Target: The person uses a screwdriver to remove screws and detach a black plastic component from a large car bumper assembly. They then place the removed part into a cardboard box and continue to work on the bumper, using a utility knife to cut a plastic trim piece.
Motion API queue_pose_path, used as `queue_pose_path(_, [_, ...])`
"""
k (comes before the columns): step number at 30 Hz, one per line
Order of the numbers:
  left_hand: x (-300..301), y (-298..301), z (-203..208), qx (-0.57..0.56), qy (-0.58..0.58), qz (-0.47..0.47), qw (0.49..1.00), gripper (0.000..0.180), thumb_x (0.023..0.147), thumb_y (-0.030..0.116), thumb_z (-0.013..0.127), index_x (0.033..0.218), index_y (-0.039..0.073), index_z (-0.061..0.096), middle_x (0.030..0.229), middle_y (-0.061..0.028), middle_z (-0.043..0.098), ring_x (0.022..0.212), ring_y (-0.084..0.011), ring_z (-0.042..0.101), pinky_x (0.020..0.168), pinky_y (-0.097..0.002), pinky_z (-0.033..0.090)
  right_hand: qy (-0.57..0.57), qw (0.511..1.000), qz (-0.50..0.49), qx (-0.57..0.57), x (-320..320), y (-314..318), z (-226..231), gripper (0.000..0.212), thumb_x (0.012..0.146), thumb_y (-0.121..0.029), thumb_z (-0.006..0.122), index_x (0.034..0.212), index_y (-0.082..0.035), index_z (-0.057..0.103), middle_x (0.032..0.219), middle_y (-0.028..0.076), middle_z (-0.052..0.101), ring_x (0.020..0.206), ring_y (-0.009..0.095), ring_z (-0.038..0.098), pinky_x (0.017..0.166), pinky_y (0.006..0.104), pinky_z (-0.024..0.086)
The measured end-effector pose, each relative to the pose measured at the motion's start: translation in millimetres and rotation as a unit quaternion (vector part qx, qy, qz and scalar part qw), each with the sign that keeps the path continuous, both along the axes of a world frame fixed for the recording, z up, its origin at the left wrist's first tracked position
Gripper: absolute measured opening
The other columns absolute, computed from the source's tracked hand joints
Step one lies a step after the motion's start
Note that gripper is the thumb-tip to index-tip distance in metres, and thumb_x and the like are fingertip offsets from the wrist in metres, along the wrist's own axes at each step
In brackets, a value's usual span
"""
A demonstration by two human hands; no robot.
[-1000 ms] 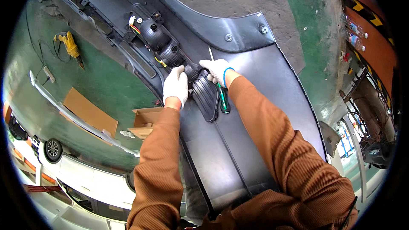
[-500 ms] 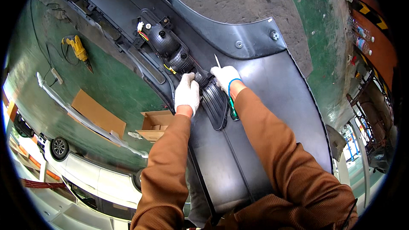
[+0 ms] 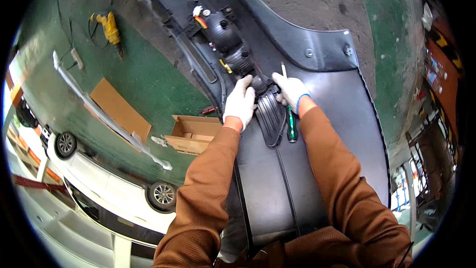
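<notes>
**Gloved fingers at the lamp housing of a dark bumper**

Fingers [image 3: 246, 83] of the left hand [image 3: 240, 103] lay pressed together and flat on the ribbed black grille piece [image 3: 271, 115], their tips touching the dark lamp housing [image 3: 233, 44] just beyond them. The right hand [image 3: 290, 91] was curled shut around a green-handled screwdriver [image 3: 290, 119]; its shaft rose past the knuckles, while the handle hung back toward the wrist. Both hands wore white gloves and sat close together, the grille piece between them.

Head view: all of this rested on the inner face of a large dark car bumper [image 3: 342, 119], which stretched away beyond the fingertips and back under both forearms. By the look of it, the step in hand was freeing or seating the fitting at the housing, the left hand steadying. A next move would seem to call for the tool tip brought down to the fastener, though none could be made out under the fingers. Both arms, in brown sleeves, reached forward nearly parallel, elbows bent. Well off to the left of the fingers lay an open cardboard box [image 3: 191, 134] and a yellow drill [image 3: 110, 27] on green floor.
</notes>
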State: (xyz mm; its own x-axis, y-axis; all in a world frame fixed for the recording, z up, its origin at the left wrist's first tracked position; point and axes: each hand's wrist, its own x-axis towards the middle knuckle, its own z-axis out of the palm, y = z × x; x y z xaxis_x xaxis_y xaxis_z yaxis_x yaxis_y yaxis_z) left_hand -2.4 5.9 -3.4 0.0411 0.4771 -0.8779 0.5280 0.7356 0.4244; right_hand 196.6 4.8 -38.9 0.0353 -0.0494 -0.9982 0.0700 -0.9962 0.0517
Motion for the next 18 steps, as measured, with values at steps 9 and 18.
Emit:
queue_pose_path(9, [-42, -22, 65, -0.068, -0.078, 0.495, 0.863, 0.019, 0.108, 0.023, 0.058, 0.117, 0.007, 0.064, 0.068, 0.0042, 0.045, 0.054, -0.0065, 0.038, 0.049, -0.0245, 0.032, -0.039, 0.995, -0.069, 0.052, 12, -25, 45, 0.037, 0.108, -0.021, 0.049, 0.135, 0.003, 0.054, 0.099, 0.014, 0.066, 0.068, 0.019, 0.064, 0.058, 0.0330, 0.055])
queue_pose_path(18, [-50, -82, 113, -0.163, -0.239, 0.660, 0.693, 0.017, 0.109, 0.026, 0.060, 0.105, 0.009, 0.061, 0.072, -0.0025, 0.060, 0.056, -0.0113, 0.048, 0.051, -0.0259, 0.038, 0.275, 0.936, 0.213, -0.061, -50, 31, 179, 0.050, 0.111, -0.035, 0.047, 0.151, -0.005, 0.051, 0.087, 0.007, 0.067, 0.059, 0.014, 0.064, 0.055, 0.0296, 0.056])
